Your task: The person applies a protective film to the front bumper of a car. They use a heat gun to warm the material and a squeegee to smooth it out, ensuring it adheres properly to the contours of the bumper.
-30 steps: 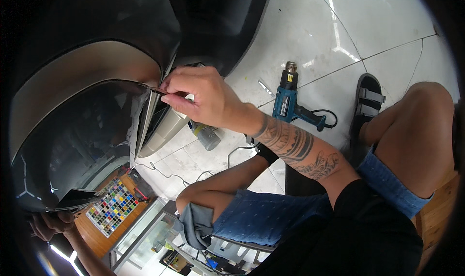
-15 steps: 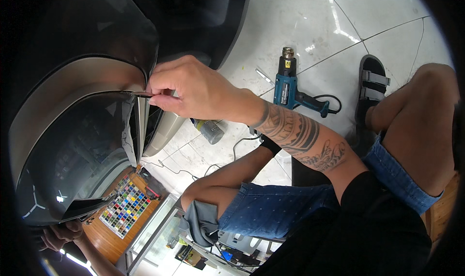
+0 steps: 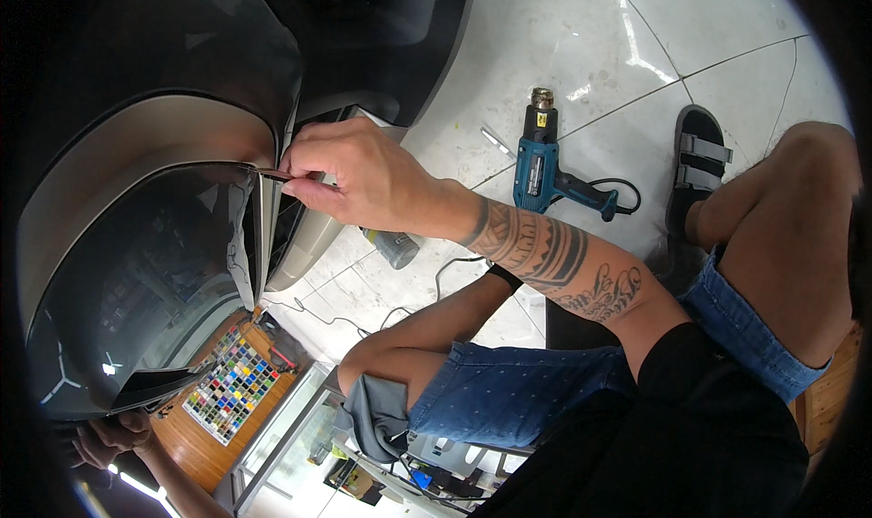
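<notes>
My right hand (image 3: 350, 173), on the tattooed arm, pinches a thin, dark, blade-like piece (image 3: 273, 174) between thumb and fingers. Its tip touches the corner where the upper edge of a glossy dark car headlight (image 3: 136, 273) meets the grey-beige body panel (image 3: 195, 123). Along the headlight's right side hangs a loose, wrinkled flap of clear film (image 3: 242, 245). At the lower left my left hand (image 3: 123, 434) has its fingers curled against the headlight's bottom edge. What those fingers grip is in shadow and hidden.
A teal heat gun (image 3: 545, 168) lies on the white tiled floor (image 3: 627, 118). Beyond my wrist lies a grey and yellow container (image 3: 395, 247), with a cable nearby. A grey cloth (image 3: 374, 418) drapes over my knee. A board of colour swatches (image 3: 232, 382) and a metal-framed stand are at the lower left.
The tip of the thin dark piece has moved slightly right along the headlight's upper edge, with my right hand still pinching it. My left hand keeps its place at the bottom edge.
</notes>
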`<state>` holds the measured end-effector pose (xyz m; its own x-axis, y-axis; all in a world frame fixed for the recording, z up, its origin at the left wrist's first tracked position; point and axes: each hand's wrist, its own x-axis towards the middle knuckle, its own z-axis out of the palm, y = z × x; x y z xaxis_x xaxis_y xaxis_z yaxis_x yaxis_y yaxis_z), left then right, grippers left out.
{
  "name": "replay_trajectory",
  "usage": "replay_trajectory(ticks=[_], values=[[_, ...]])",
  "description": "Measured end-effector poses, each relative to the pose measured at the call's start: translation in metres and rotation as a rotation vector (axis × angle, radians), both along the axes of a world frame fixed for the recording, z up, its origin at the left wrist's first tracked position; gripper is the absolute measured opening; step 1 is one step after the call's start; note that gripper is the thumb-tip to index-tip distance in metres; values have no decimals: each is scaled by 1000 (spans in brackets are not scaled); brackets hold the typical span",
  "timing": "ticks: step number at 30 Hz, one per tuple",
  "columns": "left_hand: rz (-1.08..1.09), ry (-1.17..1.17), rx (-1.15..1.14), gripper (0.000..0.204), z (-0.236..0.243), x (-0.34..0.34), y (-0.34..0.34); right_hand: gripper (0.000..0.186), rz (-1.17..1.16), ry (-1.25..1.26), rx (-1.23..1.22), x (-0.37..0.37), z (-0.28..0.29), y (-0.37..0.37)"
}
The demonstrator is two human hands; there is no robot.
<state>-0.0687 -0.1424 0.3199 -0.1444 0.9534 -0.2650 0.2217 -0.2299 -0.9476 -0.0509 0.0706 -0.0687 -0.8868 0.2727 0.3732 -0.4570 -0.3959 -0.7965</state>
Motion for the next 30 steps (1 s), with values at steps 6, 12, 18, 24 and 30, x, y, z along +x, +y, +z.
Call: replay_trajectory(ticks=[6,12,18,24,30], values=[[6,-7,4,41,-1,-1,0,14,24,-5,-17,-1,-1,-2],[2,-8,4,41,0,-1,2,15,80,-1,58,-4,-2,11],[8,-18,14,40,2,0,0,16,241,-46,254,-7,8,43],[-8,-28,16,40,3,-6,2,15,163,-12,119,-3,3,19],[-12,-36,20,40,4,-6,1,17,174,-57,22,0,1,3]])
